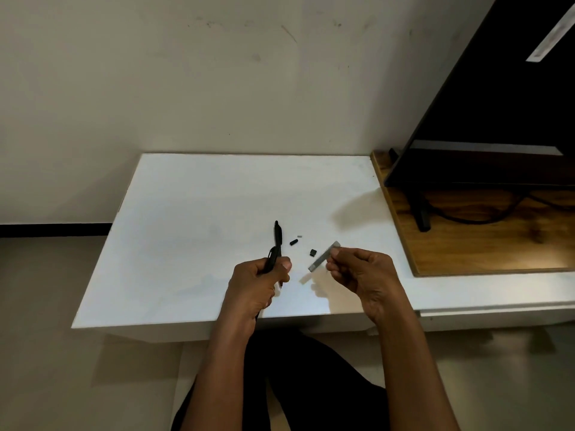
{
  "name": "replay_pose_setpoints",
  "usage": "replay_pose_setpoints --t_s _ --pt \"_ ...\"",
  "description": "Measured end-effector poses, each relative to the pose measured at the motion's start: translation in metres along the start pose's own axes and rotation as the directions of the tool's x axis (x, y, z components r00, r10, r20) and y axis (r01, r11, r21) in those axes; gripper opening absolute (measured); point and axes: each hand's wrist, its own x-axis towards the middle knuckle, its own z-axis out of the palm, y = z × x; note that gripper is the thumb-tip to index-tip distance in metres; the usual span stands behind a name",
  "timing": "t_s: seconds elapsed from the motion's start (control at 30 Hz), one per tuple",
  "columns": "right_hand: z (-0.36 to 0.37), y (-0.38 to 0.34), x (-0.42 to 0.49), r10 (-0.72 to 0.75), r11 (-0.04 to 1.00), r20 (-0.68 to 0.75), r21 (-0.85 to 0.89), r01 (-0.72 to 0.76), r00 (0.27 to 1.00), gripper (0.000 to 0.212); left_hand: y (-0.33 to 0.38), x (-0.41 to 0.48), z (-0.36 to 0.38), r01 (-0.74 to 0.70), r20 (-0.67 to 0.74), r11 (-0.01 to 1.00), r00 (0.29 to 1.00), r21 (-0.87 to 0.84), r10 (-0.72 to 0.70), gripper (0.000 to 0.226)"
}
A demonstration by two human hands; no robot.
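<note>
My left hand (259, 283) grips a black pen (274, 256) above the white table (193, 213); the pen's upper end sticks out past my thumb. A second black pen-like piece (278, 233) points away just beyond it, and I cannot tell whether it lies on the table or is held too. My right hand (362, 275) pinches a thin grey tube (323, 256) between thumb and fingers, slanted up to the right. Between the hands lie three small loose parts: a black cap (293, 242), a tiny white piece (300, 236) and a small black piece (313, 252).
A dark monitor (485, 104) on a black stand (421, 216) sits on a wooden board (466, 244) at the right, with a black cable (479, 220) trailing behind. The wall stands close behind the table. My legs are below the front edge.
</note>
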Motion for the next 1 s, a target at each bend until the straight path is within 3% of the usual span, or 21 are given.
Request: replay_pose_setpoints --t_s 0.27,0.6,0.67,0.8,1.0 --pt "-0.014 0.015 0.027 0.077 0.98 -0.192 -0.166 -0.11 0.978 0.01 0.004 0.001 0.002 0.004 0.036 1.0 0.999 0.019 -0.005 0.036" --pt "-0.01 0.018 0.036 -0.046 0.977 -0.268 -0.211 -0.013 0.962 0.008 0.001 -0.001 0.002 -0.075 0.107 0.994 0.992 0.082 0.065 0.019" --pt "-0.007 0.012 0.032 -0.098 0.986 -0.244 -0.153 0.062 0.965 0.013 0.002 -0.002 0.002 -0.09 0.115 0.992 0.99 0.094 0.079 0.017" --pt "0.017 0.006 0.018 -0.135 0.983 -0.031 0.124 0.138 0.99 0.019 0.005 -0.004 0.002 -0.117 0.121 0.986 0.987 0.117 0.102 0.015" --pt "0.037 0.009 0.008 -0.277 0.956 0.061 0.116 0.269 0.959 0.009 0.007 -0.005 0.001 -0.132 0.104 0.983 0.987 0.126 0.119 0.017"
